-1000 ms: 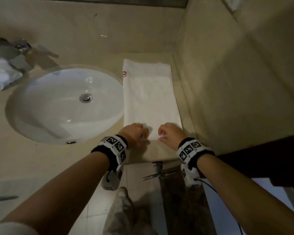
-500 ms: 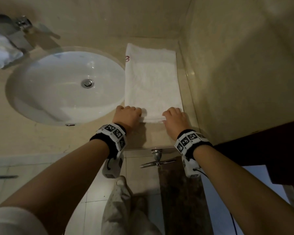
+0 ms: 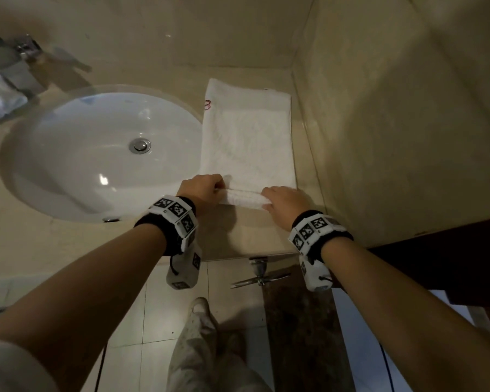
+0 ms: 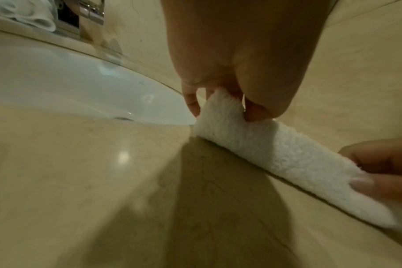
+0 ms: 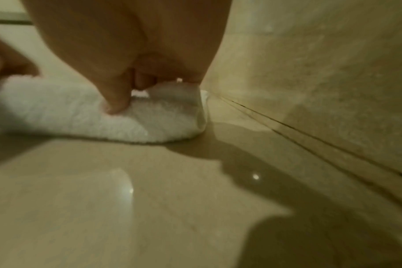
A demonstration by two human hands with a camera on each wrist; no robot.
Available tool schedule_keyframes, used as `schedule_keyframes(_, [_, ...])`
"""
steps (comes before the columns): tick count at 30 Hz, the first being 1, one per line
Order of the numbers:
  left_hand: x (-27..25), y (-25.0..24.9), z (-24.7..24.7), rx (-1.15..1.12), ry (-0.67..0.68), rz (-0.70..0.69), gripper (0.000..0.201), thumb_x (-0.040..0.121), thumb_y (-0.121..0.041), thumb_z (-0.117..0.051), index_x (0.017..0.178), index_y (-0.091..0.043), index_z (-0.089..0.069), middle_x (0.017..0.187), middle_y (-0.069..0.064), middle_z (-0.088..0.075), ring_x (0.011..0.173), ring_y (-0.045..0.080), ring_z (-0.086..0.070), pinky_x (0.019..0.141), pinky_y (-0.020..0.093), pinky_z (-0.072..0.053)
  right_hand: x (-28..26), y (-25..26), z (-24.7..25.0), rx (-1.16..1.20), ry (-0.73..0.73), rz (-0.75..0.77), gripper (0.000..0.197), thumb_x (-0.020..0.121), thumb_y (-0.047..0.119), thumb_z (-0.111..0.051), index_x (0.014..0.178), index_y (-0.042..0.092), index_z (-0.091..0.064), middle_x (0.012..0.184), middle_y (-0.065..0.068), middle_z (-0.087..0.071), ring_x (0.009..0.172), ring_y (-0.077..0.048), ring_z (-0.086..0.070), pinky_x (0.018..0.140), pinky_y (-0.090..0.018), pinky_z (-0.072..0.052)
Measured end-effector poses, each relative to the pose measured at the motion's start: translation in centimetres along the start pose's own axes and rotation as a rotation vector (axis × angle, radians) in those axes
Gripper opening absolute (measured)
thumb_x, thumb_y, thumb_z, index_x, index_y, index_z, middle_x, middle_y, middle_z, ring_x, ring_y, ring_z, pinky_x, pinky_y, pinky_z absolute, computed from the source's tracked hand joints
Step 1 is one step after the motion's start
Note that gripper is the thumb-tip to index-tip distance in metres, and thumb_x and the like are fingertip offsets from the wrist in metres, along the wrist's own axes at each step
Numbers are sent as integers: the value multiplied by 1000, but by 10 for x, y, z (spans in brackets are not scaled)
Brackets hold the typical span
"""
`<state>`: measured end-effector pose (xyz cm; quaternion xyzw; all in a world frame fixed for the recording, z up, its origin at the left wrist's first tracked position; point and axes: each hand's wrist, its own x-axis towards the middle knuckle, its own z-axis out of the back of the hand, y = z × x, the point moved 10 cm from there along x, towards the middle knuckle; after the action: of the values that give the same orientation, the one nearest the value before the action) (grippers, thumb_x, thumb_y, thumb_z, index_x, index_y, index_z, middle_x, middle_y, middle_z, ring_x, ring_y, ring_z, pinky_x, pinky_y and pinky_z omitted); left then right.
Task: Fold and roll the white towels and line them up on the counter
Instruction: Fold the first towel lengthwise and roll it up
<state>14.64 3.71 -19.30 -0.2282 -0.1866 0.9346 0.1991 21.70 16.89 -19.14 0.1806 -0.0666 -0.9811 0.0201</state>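
Towel (image 3: 248,142) part-rolled on counter (image 3: 246,233) beside sink (image 3: 54,165)
Left hand (image 3: 203,190) and right hand (image 3: 285,200) each pinch the roll's ends; basin holds nothing.

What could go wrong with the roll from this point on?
The left hand and right hand pinch only the ends of the started roll; its middle could sag loose. The towel lies right beside the sink, so a skewed roll might drift over the rim.
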Motion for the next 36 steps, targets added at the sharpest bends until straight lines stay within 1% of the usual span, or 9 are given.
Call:
schedule_keyframes(4, [6,-6,1,-31,16,-35,24,93,-18,-44,111,-12,-58,115,9,-63,104,29,-56,88,36,-43,7,-18,0,170,87,-106,28,100,19,-38,113,-1,-53,110,-17,-62,97,-30,-59,70,-28,-36])
schedule_keyframes(9, [9,-11,0,50,-44,-170,18,94,-12,-42,108,-9,-52,111,12,-55,91,32,-54,76,36,-39,11,-18,10,106,17,-80,14,99,25,-40,104,12,-44,93,-5,-52,72,-23,-49,60,-27,-32])
schedule_keyframes(16, [0,-29,-5,453,-150,-347,22,92,-16,-46,109,-13,-61,114,8,-55,106,30,-47,84,38,-32,21,19,15,-142,-85,127,34,82,-6,-44,110,9,-55,113,-9,-51,108,-27,-46,87,-33,-33])
schedule_keyframes(20, [-4,-26,-6,477,-76,-367,51,88,-42,-19,114,-20,-58,117,1,-59,108,24,-53,91,34,-33,17,9,6,-19,-94,90,24,90,7,-44,111,9,-55,116,-7,-53,107,-24,-49,82,-29,-34])
schedule_keyframes(23, [-9,-20,-15,585,13,-378,42,88,-38,-40,124,-18,-47,127,2,-48,116,24,-48,98,35,-33,9,6,1,-39,-78,97,34,89,30,-56,118,14,-50,122,-3,-49,115,-21,-44,90,-31,-33])
schedule_keyframes(27, [-12,-26,-11,445,-61,-386,28,88,-15,-52,114,-5,-56,110,15,-57,97,36,-58,80,41,-41,2,5,5,-42,-194,60,31,82,12,-63,113,14,-57,117,-4,-55,112,-25,-49,90,-35,-34])
schedule_keyframes(30, [-11,-24,-5,407,-82,-324,28,90,-22,-50,112,-8,-57,112,11,-60,102,33,-57,89,37,-36,2,5,9,42,-242,46,29,77,-2,-60,103,8,-63,106,-9,-62,101,-29,-57,88,-36,-37])
schedule_keyframes(33, [-12,-21,5,327,-140,-285,29,89,-29,-54,110,-10,-61,111,9,-63,111,30,-51,94,35,-32,6,-4,7,53,-97,-22,29,90,9,-50,117,15,-56,119,-2,-58,111,-21,-53,99,-31,-26])
schedule_keyframes(36, [-10,-13,0,184,17,-177,32,90,-29,-54,117,-13,-57,119,9,-60,112,29,-50,90,33,-38,5,-16,5,107,57,-98,29,96,17,-43,124,19,-52,126,0,-57,118,-19,-51,112,-37,-15])
